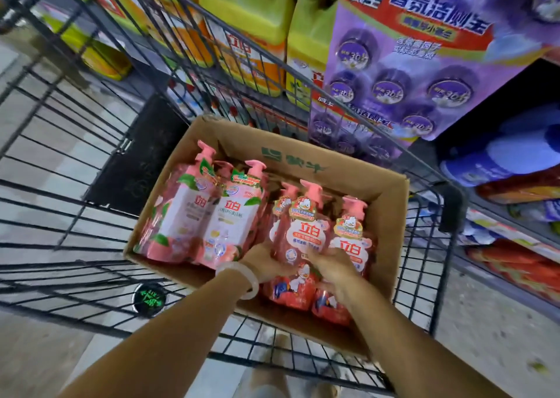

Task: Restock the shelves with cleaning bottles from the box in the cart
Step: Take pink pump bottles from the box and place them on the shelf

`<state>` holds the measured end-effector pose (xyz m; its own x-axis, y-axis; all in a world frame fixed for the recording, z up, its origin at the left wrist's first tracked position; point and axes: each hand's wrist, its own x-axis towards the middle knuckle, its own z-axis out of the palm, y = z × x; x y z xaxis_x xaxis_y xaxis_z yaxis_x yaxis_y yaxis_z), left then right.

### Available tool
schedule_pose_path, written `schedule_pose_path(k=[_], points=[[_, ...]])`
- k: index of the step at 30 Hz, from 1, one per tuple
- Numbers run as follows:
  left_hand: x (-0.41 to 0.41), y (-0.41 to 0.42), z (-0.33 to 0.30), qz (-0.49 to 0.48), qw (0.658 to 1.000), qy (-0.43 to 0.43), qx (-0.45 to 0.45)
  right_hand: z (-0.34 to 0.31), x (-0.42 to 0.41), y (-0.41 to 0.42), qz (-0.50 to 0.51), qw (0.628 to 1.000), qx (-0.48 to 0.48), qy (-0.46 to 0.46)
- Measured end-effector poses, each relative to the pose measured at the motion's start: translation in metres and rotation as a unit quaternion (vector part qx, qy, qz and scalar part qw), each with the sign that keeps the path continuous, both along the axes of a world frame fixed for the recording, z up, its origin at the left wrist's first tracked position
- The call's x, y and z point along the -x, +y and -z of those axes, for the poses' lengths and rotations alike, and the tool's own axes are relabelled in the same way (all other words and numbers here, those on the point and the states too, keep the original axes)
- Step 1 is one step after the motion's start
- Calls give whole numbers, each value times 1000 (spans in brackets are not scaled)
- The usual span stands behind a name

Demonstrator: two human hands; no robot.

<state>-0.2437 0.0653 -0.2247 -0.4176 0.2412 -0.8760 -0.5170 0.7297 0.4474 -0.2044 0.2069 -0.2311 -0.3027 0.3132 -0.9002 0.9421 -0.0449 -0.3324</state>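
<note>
In the right half of the cardboard box, a pink pump bottle stands upright with both hands on its lower body. Left hand cups the left side, fingers curled round the base of the label; right hand is closed over the right side and partly over the neighbouring bottle. Can't tell whether the right hand's grip takes in 1 bottle or 2. Neither bottle looks lifted clear of the box yet.

Handling, my read: full liquid, so moderately heavy for its size. Plastic wall is stiff enough but will flex under a hard squeeze. Glossy shrink label likely slippery. Pump head is the weak point, so don't lift by the nozzle. Best hold is round the waist or lower body, where the hands are now, with a palm under the base once it's clear.

Left half of the box holds taller white-and-pink pump bottles, packed together and leaning back. More red-labelled bottles lie low at the near edge.

Box sits in the wire shopping cart. White bangle on the left wrist. Shelves are to the right; yellow detergent jugs and a purple toilet-cleaner pack sit beyond the cart.
</note>
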Motion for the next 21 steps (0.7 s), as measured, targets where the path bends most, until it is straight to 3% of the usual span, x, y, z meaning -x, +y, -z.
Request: schedule_pose_path(k=[6, 12, 15, 17, 21], points=[[11, -4, 8, -6, 999, -46, -5, 5, -2, 1, -125, 990, -59, 32], [6, -11, 7, -53, 996, -65, -9, -4, -1, -6, -115, 992, -44, 19], [2, -21, 0, -93, 993, -68, -33, -10, -7, -11, -64, 995, 4, 71], [2, -26, -11, -106, 991, -41, -64, -19, -3, -11, -83, 989, 14, 122], [9, -26, -50, -146, 981, 17, -128, -49, 9, -6, -99, 974, -19, 202]])
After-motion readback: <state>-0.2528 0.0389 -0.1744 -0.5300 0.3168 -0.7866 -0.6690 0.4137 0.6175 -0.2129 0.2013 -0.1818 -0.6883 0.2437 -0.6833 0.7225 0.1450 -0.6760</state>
